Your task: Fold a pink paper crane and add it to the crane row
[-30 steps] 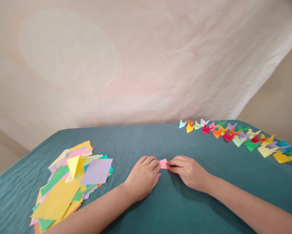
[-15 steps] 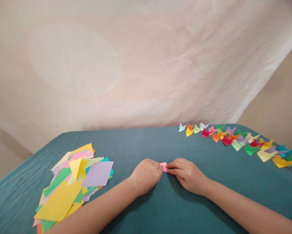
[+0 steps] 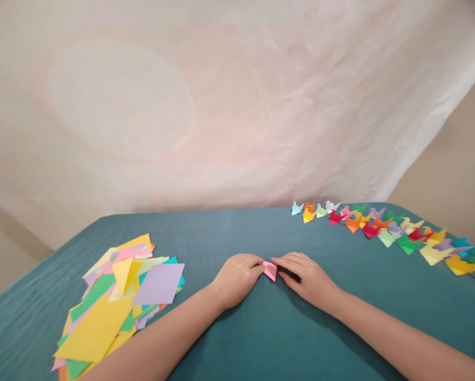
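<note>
Centrally, at the teal cloth-covered desk [image 3: 237,233], pinching a small folded pink paper [image 3: 270,271] (likely light, crisp; best held by edges) in closed fingers [image 3: 256,260] of the left hand [image 3: 235,281]; apparently touching it with the right hand [image 3: 313,280], slightly parted, whether gripping unclear.

We face a pale, creased sheet [image 3: 245,106] with a lighter oval patch [image 3: 120,98] at left, hanging behind a teal-covered table [image 3: 209,233], a beige wall [image 3: 451,169] at right.
</note>
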Demonstrator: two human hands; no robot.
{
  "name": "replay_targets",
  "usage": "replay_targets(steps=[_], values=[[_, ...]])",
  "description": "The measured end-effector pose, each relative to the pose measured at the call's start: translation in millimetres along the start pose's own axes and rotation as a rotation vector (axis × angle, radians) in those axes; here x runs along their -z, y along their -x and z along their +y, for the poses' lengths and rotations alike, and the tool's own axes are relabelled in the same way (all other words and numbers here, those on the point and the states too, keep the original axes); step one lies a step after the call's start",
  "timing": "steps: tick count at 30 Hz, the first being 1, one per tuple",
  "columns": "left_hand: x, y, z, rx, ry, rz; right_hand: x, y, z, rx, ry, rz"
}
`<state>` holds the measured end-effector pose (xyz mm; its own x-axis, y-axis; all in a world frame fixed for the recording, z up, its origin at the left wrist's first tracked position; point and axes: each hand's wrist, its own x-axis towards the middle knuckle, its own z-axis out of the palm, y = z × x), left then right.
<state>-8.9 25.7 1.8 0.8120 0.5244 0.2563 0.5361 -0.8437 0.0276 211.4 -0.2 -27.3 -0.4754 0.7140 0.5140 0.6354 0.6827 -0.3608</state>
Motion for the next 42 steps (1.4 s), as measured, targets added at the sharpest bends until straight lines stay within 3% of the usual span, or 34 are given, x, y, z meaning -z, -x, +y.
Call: replay_targets(steps=[13,28,36,42], values=[[0.2,3,-2,0.041,0.059,0.06,-1,-2,-1,-0.044,-0.019,-0.005],[-0.9,7,2,0.073,0.232,0.088,7,-5,-18,0.154,0.15,-0.07],[-1.4,8,-1,0.124,0.355,0.105,8,-5,-13,0.088,0.019,-0.114],[-1.7,10,-4,0.173,0.373,0.082,6,-11,-11,-0.092,-0.185,-0.156]])
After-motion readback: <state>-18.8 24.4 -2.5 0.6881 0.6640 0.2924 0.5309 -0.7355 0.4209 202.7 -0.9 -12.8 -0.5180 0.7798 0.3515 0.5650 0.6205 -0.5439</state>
